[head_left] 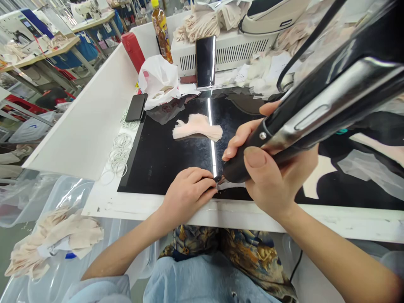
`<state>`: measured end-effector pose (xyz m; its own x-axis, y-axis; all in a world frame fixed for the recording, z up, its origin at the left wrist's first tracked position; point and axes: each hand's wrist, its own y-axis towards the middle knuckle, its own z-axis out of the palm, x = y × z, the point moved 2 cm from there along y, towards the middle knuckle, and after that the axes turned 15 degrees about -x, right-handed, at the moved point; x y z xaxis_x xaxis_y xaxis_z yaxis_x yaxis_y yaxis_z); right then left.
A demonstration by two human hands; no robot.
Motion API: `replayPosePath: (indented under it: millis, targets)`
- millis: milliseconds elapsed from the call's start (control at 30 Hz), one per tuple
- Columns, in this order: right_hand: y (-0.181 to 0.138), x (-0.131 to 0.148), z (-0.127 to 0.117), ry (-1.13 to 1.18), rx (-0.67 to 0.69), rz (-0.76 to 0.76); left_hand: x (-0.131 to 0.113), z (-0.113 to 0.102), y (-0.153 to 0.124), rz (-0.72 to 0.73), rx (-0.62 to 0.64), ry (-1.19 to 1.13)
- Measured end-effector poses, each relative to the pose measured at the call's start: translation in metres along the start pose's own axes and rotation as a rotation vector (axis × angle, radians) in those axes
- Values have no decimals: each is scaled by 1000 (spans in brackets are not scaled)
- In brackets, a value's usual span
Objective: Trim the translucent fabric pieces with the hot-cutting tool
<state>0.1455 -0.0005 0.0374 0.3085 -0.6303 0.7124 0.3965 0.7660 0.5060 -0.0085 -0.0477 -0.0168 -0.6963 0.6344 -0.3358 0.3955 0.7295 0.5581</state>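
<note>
My right hand (268,172) is wrapped round the black handle of a large black and silver handheld tool (315,109), whose tip points down at the near edge of a glossy black work surface (164,155). My left hand (189,191) is closed in a pinch right at the tool's tip; what it pinches is too small to make out. A small stack of pale pink fabric pieces (197,127) lies on the black surface beyond my hands. A cable runs from the tool toward the upper right.
Rubber bands (120,151) and a dark phone (136,107) lie at the left edge, beside a white plastic bag (159,80). Another phone (205,61) leans on a white machine. A bottle (160,29), a red container (134,50) and a bin of pale fabric (53,240) stand around.
</note>
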Motion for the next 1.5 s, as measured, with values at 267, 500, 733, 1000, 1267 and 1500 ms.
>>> replayPosePath:
  millis: [267,500,733,1000,1267,1500]
  targets:
    - [0,1,-1,-7,5,-32,-1,-5,-6,62,-36,18]
    - [-2,4,4,-22,-30,20,0,-5,-9,126,-41,40]
    - [-4,5,0,-17,6,4,-1,-6,-11,118,-19,69]
    - [-4,6,1,-59,13,-14,-5,-9,-19,144,-20,131]
    - [-8,7,4,-68,-4,35,-5,-9,-21,167,-41,144]
    - [-8,5,6,-72,-21,53,-5,-8,-22,173,-36,144]
